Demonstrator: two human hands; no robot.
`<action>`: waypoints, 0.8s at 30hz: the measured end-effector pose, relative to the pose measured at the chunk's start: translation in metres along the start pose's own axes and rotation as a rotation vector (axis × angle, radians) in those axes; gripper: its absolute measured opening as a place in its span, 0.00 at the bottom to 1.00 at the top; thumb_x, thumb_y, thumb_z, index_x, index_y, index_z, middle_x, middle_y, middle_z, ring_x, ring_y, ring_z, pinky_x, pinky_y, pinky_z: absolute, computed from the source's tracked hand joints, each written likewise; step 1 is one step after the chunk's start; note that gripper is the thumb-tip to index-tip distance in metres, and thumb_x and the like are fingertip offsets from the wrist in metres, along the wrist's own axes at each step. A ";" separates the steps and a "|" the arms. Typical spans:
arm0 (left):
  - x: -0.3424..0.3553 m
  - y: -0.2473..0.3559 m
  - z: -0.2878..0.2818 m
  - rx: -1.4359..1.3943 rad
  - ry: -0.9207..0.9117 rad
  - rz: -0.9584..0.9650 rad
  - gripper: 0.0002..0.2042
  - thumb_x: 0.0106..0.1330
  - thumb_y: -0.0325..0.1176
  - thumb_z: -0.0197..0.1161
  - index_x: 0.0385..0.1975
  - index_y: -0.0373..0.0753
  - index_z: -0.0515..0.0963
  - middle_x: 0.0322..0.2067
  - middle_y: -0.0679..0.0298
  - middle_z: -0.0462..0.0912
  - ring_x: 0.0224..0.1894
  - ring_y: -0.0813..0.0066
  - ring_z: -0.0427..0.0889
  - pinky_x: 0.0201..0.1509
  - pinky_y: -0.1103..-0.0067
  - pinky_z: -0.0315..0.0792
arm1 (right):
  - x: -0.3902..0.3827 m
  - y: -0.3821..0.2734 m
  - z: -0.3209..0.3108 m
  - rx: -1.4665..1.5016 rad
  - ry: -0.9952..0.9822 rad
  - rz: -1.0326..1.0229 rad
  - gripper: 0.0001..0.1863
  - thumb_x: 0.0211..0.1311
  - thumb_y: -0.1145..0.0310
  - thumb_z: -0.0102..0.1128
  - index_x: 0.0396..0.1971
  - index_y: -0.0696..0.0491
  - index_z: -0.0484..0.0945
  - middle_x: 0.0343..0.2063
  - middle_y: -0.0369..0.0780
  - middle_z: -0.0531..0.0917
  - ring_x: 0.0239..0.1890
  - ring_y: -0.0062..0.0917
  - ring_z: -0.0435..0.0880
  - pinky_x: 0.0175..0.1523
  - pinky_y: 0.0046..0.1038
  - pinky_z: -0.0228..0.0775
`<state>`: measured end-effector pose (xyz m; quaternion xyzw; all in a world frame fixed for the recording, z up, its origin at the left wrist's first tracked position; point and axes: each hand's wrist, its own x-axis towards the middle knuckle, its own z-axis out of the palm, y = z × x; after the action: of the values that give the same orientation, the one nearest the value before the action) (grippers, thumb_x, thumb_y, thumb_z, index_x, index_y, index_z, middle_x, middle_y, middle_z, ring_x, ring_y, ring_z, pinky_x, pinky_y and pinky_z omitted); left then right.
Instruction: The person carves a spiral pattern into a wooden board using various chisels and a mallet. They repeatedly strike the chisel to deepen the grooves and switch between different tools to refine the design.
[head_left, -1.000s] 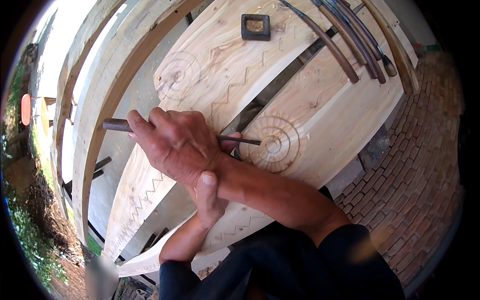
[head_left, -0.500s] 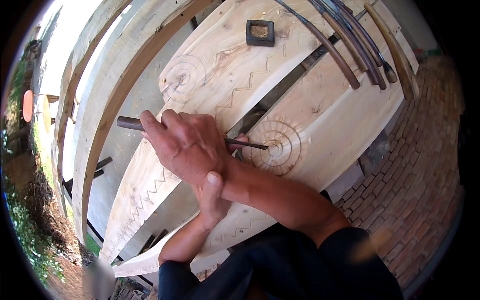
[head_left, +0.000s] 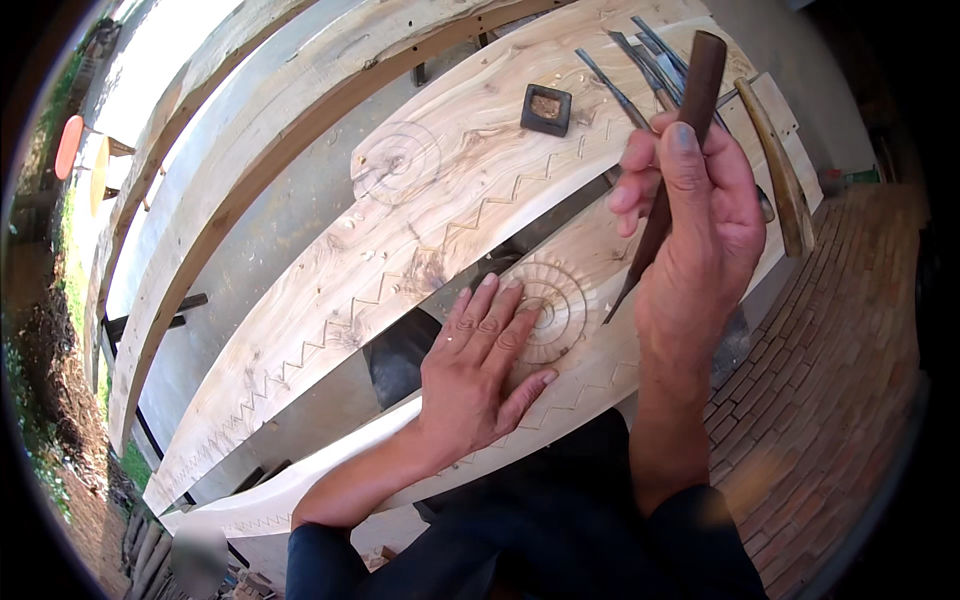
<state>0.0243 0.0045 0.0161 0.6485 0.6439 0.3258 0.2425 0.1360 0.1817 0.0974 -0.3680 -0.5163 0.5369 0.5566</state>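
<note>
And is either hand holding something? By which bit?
The right hand holds a chisel by its handle; the left hand, on the board, holds nothing.

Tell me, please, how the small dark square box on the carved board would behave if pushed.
The dark box would probably slide rather than roll, since its sides look flat. It seems unlikely to tip, being squat and square. Its thick walls suggest it might feel stiff.

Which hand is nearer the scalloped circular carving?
Left hand lies over the left edge of the carving; right hand is off to its right, gripping a dark-handled tool.
</note>
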 end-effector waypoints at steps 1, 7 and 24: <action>-0.002 0.010 0.003 0.079 -0.022 0.045 0.31 0.67 0.47 0.76 0.65 0.35 0.81 0.72 0.48 0.77 0.78 0.43 0.70 0.83 0.52 0.60 | -0.001 -0.004 -0.012 0.006 0.055 -0.030 0.13 0.82 0.66 0.64 0.51 0.61 0.80 0.34 0.39 0.87 0.28 0.15 0.83 0.34 0.18 0.73; -0.052 0.044 0.023 -0.285 -0.079 0.325 0.22 0.64 0.42 0.80 0.53 0.36 0.87 0.56 0.52 0.89 0.64 0.52 0.85 0.71 0.55 0.76 | -0.043 -0.021 -0.054 -0.028 0.051 -0.009 0.08 0.85 0.69 0.55 0.52 0.58 0.72 0.36 0.44 0.85 0.29 0.22 0.82 0.37 0.26 0.78; -0.023 0.040 0.011 0.105 0.240 0.069 0.12 0.60 0.29 0.80 0.41 0.38 0.87 0.29 0.63 0.85 0.26 0.66 0.84 0.28 0.72 0.76 | -0.053 -0.044 -0.061 0.046 0.005 0.083 0.14 0.86 0.63 0.54 0.55 0.60 0.71 0.32 0.44 0.82 0.22 0.19 0.76 0.29 0.21 0.70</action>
<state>0.0605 -0.0197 0.0351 0.6384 0.6617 0.3751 0.1179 0.2111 0.1322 0.1187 -0.3775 -0.4867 0.5704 0.5435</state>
